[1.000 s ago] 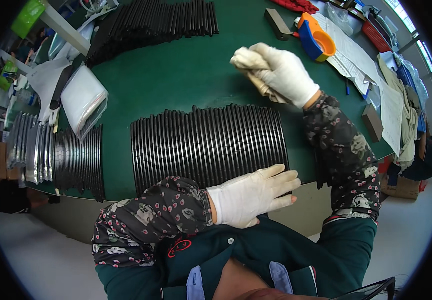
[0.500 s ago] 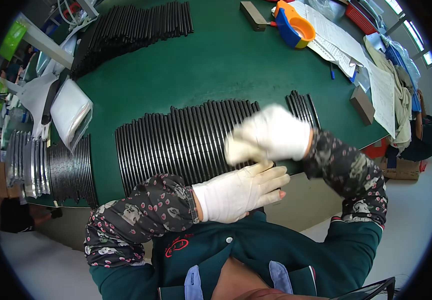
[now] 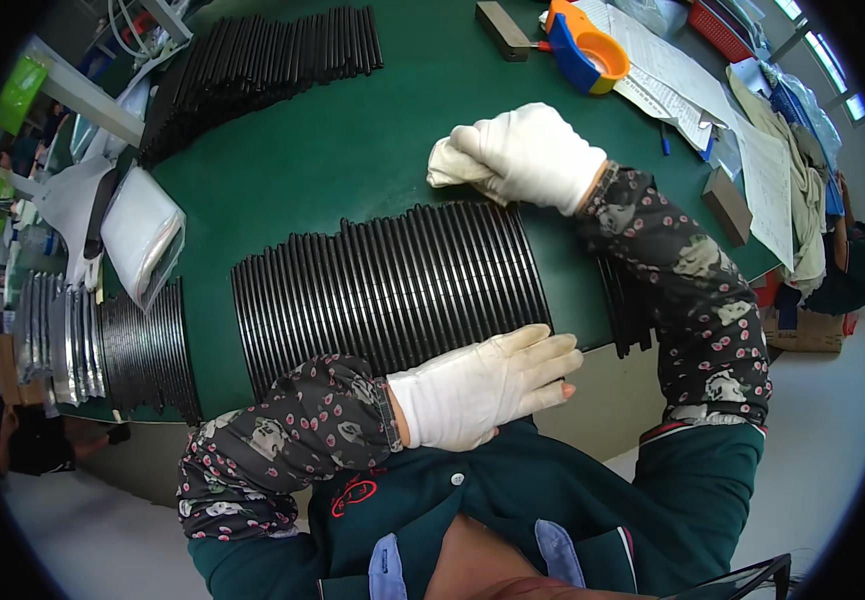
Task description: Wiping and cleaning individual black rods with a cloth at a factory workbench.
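A row of glossy black rods (image 3: 392, 285) lies side by side on the green table in front of me. My left hand (image 3: 487, 385), in a white glove, rests with straight fingers across the near ends of the rods at the right of the row. My right hand (image 3: 537, 155), also gloved, is closed round a bunched cream cloth (image 3: 462, 165) just beyond the far ends of the same rods. A smaller group of black rods (image 3: 624, 305) lies to the right, partly hidden under my right forearm.
More black rods (image 3: 272, 60) are piled at the far left. Plastic bags (image 3: 142, 230), thin rods (image 3: 147, 345) and silver-wrapped bundles (image 3: 62, 335) lie left. An orange-and-blue tape dispenser (image 3: 584, 50), papers (image 3: 672, 80) and two blocks, one brown (image 3: 726, 206), are right.
My right hand has moved away from me with the cloth, from over the rods to past their far ends. The left hand stays nearly where it was.
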Available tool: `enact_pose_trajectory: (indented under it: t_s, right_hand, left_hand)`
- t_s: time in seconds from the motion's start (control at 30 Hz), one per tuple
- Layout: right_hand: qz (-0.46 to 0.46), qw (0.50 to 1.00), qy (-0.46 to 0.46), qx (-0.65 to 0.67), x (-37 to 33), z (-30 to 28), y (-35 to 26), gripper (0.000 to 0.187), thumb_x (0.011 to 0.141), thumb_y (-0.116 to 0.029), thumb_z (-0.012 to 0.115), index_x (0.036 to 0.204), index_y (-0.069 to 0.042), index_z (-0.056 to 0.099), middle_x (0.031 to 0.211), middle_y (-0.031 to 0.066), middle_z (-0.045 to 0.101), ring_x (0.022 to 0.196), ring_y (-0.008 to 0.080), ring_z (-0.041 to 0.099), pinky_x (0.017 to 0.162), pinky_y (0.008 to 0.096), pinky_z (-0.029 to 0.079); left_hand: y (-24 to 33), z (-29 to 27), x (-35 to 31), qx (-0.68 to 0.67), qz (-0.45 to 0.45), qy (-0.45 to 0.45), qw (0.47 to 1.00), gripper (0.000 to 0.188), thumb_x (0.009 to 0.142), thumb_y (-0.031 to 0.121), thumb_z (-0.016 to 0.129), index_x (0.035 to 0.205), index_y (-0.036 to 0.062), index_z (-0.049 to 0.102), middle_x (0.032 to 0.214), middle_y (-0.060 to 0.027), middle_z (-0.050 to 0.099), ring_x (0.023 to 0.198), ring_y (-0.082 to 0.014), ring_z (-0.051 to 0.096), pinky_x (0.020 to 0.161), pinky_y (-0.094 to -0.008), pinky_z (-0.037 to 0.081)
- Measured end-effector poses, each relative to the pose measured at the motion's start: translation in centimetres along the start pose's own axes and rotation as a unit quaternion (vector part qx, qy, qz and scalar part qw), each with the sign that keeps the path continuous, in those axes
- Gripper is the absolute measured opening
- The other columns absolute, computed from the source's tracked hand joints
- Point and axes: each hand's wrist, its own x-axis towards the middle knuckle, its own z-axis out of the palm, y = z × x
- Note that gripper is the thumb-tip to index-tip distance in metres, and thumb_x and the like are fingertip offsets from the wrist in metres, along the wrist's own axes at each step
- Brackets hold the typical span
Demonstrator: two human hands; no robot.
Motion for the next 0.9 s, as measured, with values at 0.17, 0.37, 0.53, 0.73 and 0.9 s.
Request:
enact_pose_trajectory:
  t_s: [0.17,0.37,0.53,0.73,0.9]
  right_hand:
    - [-0.224,0.972,-0.072,0.027,-5.1,-0.3,-5.5,0.036,0.066,-0.026,0.071,0.097,-0.012,0.061,0.065,0.0026,0.060,0.056,0.0204,0.063,0.051,0.0318,0.050]
    - [0.116,0.993,0.000,0.011,-0.4,-0.4,1.2,0.029,0.081,-0.027,0.066,0.101,-0.009,0.058,0.078,0.0107,0.066,0.079,0.0292,0.067,0.066,0.0385,0.052]
    - [0.172,0.920,0.294,0.193,-5.3,-4.4,2.8,0.023,0.088,-0.026,0.066,0.105,-0.011,0.062,0.080,0.0120,0.066,0.072,0.0266,0.066,0.064,0.0339,0.051]
    - [0.305,0.830,0.365,0.290,-11.4,-4.9,5.5,0.024,0.095,-0.022,0.059,0.109,-0.003,0.060,0.083,0.0092,0.065,0.075,0.0118,0.060,0.068,0.0260,0.049]
    - [0.385,0.790,0.350,0.325,-14.6,-2.5,6.8,0.022,0.095,-0.018,0.057,0.110,-0.002,0.060,0.091,0.0070,0.064,0.082,0.0097,0.056,0.075,0.0249,0.047]
  left_hand:
    - [0.6,0.2,-0.3,0.017,-0.005,0.015,1.000,0.079,0.068,0.030,0.075,0.135,0.0036,0.044,0.145,-0.0168,0.036,0.138,-0.0307,0.031,0.115,-0.0427,0.023]
    - [0.2,-0.4,0.3,-0.014,0.000,-0.014,1.000,0.080,0.069,0.031,0.074,0.136,0.0024,0.042,0.146,-0.0178,0.035,0.138,-0.0308,0.030,0.115,-0.0438,0.023]
    - [-0.1,-2.9,2.0,-0.018,0.031,0.043,0.998,0.079,0.070,0.035,0.074,0.135,0.0017,0.044,0.143,-0.0174,0.038,0.137,-0.0300,0.032,0.111,-0.0450,0.027]
    - [-4.2,-1.5,10.5,0.058,0.032,0.160,0.985,0.071,0.075,0.037,0.071,0.132,0.0017,0.047,0.138,-0.0174,0.043,0.134,-0.0314,0.035,0.109,-0.0471,0.030]
    - [-5.2,0.2,12.1,0.062,-0.009,0.120,0.991,0.068,0.081,0.046,0.063,0.131,0.0016,0.049,0.138,-0.0177,0.043,0.136,-0.0322,0.034,0.113,-0.0491,0.024]
